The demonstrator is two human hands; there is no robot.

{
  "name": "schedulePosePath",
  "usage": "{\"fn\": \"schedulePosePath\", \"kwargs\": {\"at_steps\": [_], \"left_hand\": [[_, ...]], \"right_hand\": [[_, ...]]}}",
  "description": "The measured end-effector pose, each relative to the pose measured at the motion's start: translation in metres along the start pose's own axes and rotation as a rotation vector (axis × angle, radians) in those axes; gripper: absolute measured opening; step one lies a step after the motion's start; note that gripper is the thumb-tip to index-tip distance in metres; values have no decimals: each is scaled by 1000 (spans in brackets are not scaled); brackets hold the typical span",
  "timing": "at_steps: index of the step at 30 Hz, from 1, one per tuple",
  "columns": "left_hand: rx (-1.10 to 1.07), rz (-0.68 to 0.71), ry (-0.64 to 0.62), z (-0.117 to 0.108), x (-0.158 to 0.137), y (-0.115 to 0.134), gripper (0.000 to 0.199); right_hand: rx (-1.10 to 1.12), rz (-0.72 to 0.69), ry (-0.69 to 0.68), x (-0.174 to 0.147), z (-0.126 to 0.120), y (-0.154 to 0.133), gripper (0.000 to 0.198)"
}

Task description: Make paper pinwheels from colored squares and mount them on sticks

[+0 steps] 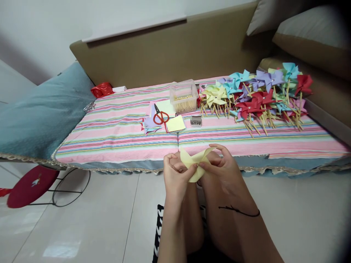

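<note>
A pale yellow paper pinwheel (196, 157) is held above my knees, its corners curled in toward the middle. My left hand (177, 170) pinches it from the left, thumb at the centre. From the other side my right hand (222, 168) grips it, with its thumb pressed at the centre too and its fingers behind the paper. Whether a pin sits under the thumbs is too small to make out. Beyond the hands lie red-handled scissors (161, 117), a stack of yellow paper squares (176, 124) and a small open box of metal pins (196, 121).
A clear plastic tub (175, 96) holds wooden sticks (184, 103). Many finished pinwheels (255, 98) on sticks are heaped at the right of the striped cloth (109, 128). A red plastic bag (102, 89) lies at the back left. A round red stool (33, 186) stands on the floor.
</note>
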State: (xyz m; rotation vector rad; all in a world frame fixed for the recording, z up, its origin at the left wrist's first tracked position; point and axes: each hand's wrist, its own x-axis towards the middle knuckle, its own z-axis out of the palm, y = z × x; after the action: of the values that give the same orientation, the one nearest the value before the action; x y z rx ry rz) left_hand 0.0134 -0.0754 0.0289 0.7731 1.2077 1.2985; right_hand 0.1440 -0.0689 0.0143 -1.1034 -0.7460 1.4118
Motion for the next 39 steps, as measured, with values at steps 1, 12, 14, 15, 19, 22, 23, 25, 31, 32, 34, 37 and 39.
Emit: {"fn": "schedulePosePath", "kwargs": {"at_steps": [1,12,14,15,19,22,23,25,31,32,34,37,39], "left_hand": [[-1,-1,-3,0,0,0,59],[-38,-43,-20,1,2,-1,67],[-26,-43,-10,2,3,-2,66],[-23,-42,-4,3,3,-3,65],[-28,-38,17,4,6,-7,64],[-44,-33,42,4,9,-10,64],[-46,-30,53,4,10,-11,63],[-43,-26,73,4,12,-12,63],[-13,-44,77,5,17,-14,62],[-10,-40,75,5,19,-15,62],[-4,-32,68,6,24,-16,62],[-15,-35,50,7,35,-18,62],[-29,-50,25,8,45,-18,62]], "right_hand": [[7,0,2,0,0,1,75],[41,-2,74,3,0,7,80],[49,-6,81,2,2,7,80],[51,-7,87,2,2,7,80],[44,2,103,2,3,9,81],[33,20,80,4,1,9,79],[32,26,67,5,0,9,77],[33,40,44,6,-2,9,77],[-23,3,61,11,-1,13,75],[-26,-6,70,13,-1,13,74],[-18,-9,84,19,-1,14,75],[36,39,69,31,-2,14,77],[76,85,36,41,-2,13,78]]}}
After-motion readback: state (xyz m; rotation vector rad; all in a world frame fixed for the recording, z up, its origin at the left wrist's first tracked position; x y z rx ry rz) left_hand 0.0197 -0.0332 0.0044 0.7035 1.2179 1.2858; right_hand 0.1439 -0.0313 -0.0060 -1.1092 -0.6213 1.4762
